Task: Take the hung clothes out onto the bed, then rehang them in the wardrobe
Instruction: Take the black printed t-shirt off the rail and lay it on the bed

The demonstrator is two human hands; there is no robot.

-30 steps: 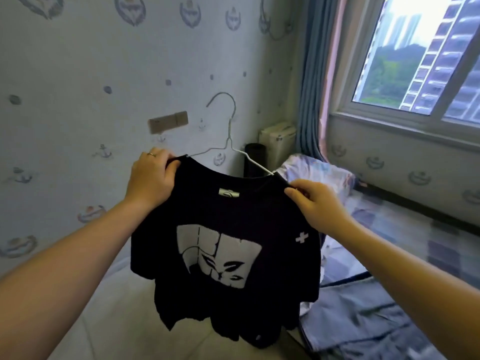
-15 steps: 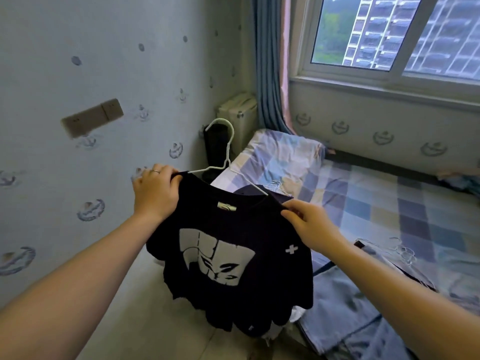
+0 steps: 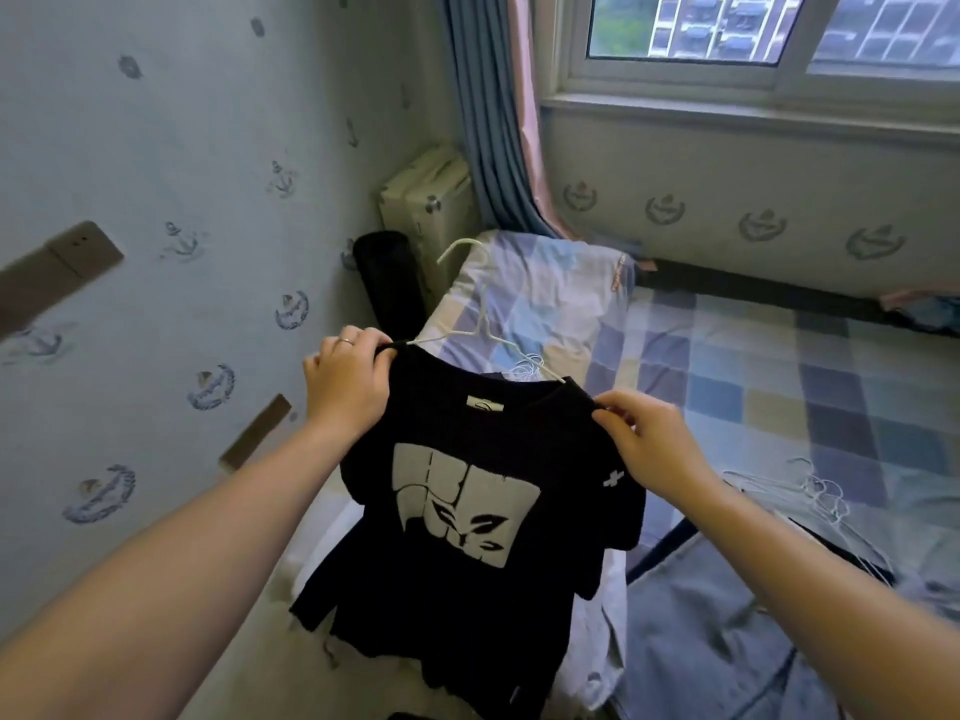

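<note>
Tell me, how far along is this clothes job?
Done: bluish clothing and loose wire hangers already lie on the bed. In hand: the left hand and right hand grip the shoulders of a black T-shirt on a white hanger, beside the bed. Left: rehanging it all, somewhere out of view.

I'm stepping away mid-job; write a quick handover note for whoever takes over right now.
Hands: left hand grips one shoulder of the black T-shirt; right hand pinches the other.
Things: the T-shirt sits on a white wire hanger, held up beside the bed. More wire hangers and blue-grey clothes lie on the bed.
Done: this shirt is on its hanger.
Left: hang it in the wardrobe, out of view, then the rest.
</note>
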